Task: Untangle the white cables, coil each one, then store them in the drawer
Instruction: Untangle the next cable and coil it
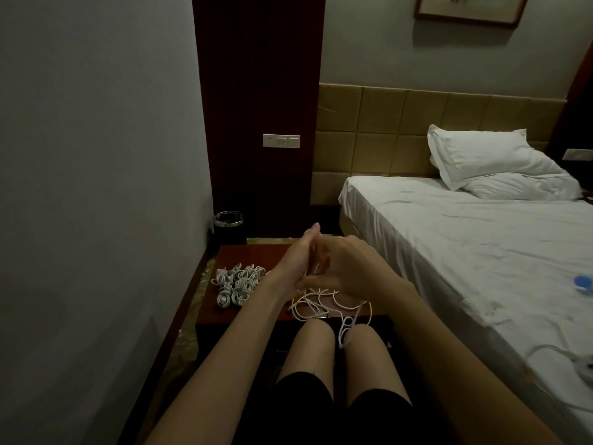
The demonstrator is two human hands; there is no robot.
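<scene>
I see a black bin [228, 227] by the wall; its contents are too dark to make out. On the counter [253, 255] sits a heap of coiled cables [238, 284]. My left hand [296, 260] is flat, fingers straight, with a white cable [321, 303] looped around it. My right hand [345, 268] pinches that cable just beside it; the fingertips are hidden. Loose strands trail onto the counter edge and my knees.

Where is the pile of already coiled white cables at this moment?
In the head view, the coiled cables lie on the left part of the red-brown nightstand, just left of the left hand.
</scene>
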